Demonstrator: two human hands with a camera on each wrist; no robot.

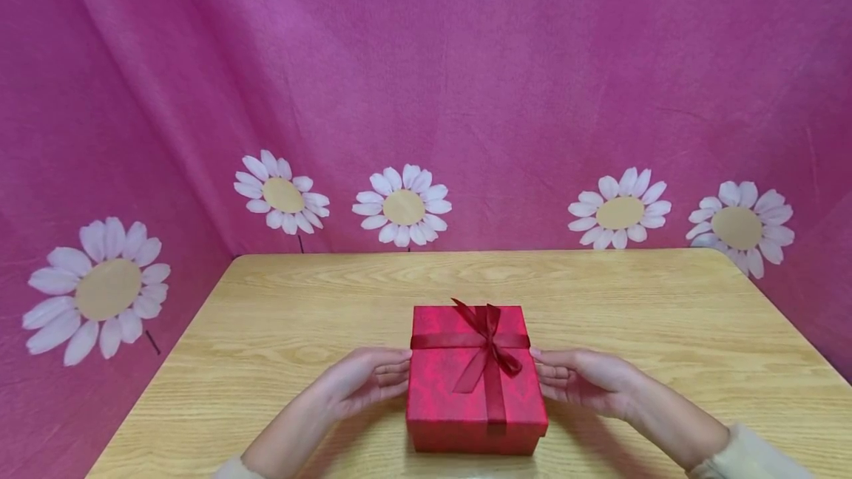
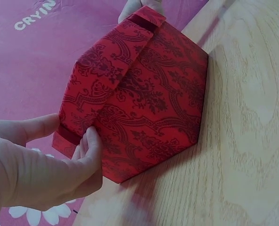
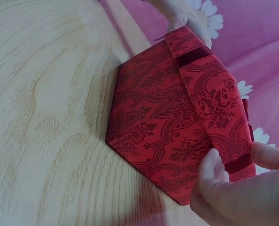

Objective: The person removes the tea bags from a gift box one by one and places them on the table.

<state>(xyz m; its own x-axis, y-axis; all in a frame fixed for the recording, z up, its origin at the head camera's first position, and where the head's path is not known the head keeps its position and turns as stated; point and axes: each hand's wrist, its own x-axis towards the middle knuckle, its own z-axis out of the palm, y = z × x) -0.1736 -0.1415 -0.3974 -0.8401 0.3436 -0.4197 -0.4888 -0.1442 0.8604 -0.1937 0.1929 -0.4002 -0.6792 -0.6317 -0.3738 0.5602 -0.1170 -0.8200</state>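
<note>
A red gift box with a dark patterned finish stands on the table, its lid (image 1: 439, 399) seated over the base (image 1: 475, 444). A dark red ribbon crosses the lid and ends in a bow (image 1: 491, 346). On the box's left side, my left hand (image 1: 362, 381) grips the lid, thumb near its top edge and fingertips by its lower rim, as the left wrist view shows. My right hand (image 3: 243, 188) holds the opposite side of the lid in the same way. The inside of the box is hidden.
Under the box is a light wood-grain table (image 1: 299, 294). Pink cloth (image 1: 466, 80) printed with white daisies (image 1: 402, 207) hangs behind the table and along its sides.
</note>
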